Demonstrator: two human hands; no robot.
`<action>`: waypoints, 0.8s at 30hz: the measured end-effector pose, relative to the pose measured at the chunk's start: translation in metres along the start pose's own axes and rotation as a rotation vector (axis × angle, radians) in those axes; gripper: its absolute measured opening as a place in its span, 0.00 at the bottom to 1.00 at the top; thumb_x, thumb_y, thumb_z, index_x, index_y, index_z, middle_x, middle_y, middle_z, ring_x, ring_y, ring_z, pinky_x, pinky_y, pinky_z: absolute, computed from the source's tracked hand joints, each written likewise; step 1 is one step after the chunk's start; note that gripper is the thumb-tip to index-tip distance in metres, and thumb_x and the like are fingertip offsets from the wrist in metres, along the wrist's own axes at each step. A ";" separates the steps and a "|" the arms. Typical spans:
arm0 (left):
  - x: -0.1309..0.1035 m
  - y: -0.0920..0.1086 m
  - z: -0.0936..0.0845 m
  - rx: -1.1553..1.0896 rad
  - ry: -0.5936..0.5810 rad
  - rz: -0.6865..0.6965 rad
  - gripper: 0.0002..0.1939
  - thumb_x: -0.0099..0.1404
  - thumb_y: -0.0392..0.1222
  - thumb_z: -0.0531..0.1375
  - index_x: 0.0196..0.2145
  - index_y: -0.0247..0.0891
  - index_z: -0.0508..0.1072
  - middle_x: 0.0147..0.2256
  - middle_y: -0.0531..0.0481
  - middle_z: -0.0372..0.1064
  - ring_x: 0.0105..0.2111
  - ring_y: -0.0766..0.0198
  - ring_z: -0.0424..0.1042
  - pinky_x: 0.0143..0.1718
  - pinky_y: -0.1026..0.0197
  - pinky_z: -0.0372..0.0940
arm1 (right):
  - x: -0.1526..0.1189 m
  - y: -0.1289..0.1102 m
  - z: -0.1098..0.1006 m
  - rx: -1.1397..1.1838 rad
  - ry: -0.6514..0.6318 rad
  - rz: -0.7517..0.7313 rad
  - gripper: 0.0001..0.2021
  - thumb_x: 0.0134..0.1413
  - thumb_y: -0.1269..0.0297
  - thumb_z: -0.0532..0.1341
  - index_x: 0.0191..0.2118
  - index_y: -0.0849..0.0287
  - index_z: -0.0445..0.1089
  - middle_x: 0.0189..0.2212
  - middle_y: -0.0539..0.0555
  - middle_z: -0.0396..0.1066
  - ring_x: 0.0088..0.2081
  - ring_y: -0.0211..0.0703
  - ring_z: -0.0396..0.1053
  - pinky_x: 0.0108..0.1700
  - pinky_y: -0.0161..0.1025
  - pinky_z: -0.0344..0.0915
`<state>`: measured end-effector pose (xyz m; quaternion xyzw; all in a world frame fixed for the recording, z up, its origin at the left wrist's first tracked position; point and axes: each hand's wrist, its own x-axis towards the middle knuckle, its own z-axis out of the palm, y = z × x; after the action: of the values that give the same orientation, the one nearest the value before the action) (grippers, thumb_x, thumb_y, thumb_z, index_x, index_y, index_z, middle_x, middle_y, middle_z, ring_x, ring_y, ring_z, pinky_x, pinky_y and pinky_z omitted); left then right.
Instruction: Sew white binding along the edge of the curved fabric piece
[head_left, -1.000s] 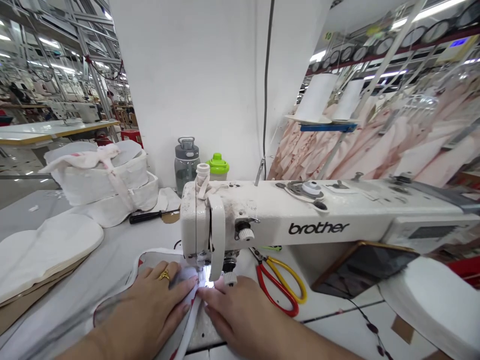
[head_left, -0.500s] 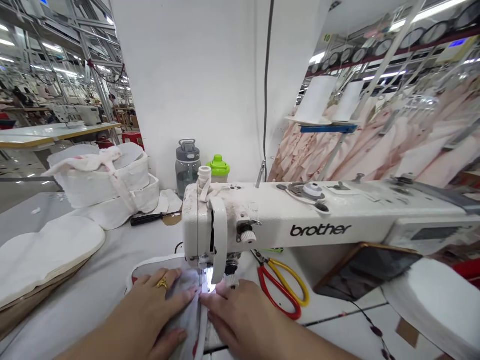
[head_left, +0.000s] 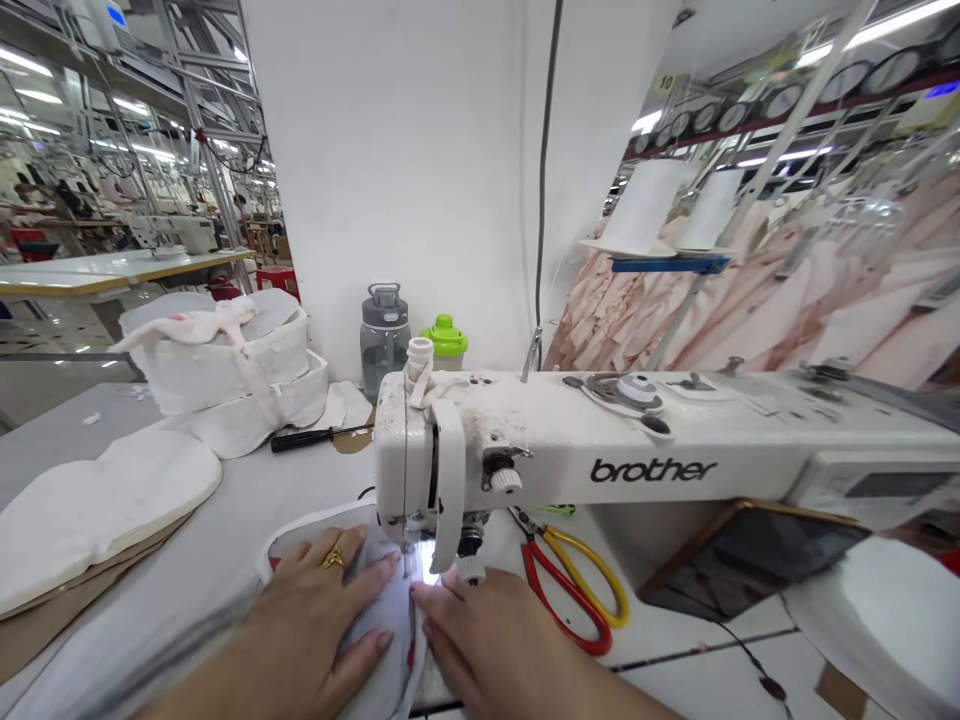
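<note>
1. Two hands are laid flat on the fabric piece (head_left: 379,640), which lies on the sewing machine (head_left: 600,450) bed at 6 o'clock of the machine head, under the needle (head_left: 407,555).
2. Even feeding would be best served by light downward pressure from both palms, with the edge kept running straight into the needle and the fingertips held clear of it.
3. The left hand (head_left: 315,620), with a gold ring, is spread at 9 o'clock of the needle, fingers apart and pressed on the cloth, nothing gripped.
4. The right hand (head_left: 487,645) is set at 4 o'clock, fingers close together, flat on the cloth edge.
5. The fabric piece appears pale grey, with a white bound rim and small red marks, curved at its far end.
</note>
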<state>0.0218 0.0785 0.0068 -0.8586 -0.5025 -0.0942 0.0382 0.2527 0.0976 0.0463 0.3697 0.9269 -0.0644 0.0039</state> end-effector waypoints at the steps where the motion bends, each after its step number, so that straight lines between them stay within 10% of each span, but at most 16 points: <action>1: -0.001 -0.002 0.002 -0.006 0.018 0.001 0.23 0.66 0.51 0.58 0.58 0.52 0.69 0.51 0.39 0.69 0.48 0.42 0.68 0.42 0.43 0.64 | -0.001 0.001 0.001 0.010 0.019 -0.004 0.13 0.66 0.64 0.51 0.45 0.56 0.72 0.37 0.54 0.77 0.37 0.49 0.75 0.35 0.40 0.63; 18: 0.001 -0.002 -0.012 0.022 0.125 -0.005 0.18 0.70 0.47 0.55 0.54 0.43 0.73 0.52 0.43 0.72 0.51 0.51 0.72 0.51 0.49 0.68 | -0.002 -0.008 0.001 -0.091 0.304 -0.047 0.11 0.63 0.73 0.54 0.37 0.59 0.74 0.33 0.52 0.76 0.36 0.42 0.74 0.37 0.35 0.59; 24: -0.066 0.025 -0.006 0.131 0.111 -0.034 0.22 0.62 0.50 0.64 0.52 0.41 0.77 0.49 0.37 0.77 0.46 0.41 0.77 0.43 0.46 0.73 | -0.025 -0.051 0.027 -0.160 0.324 -0.099 0.03 0.48 0.68 0.67 0.29 0.59 0.72 0.26 0.53 0.75 0.26 0.44 0.71 0.25 0.36 0.57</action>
<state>0.0114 0.0083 0.0005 -0.8391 -0.5190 -0.1093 0.1205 0.2344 0.0402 0.0267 0.3278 0.9346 0.0698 -0.1194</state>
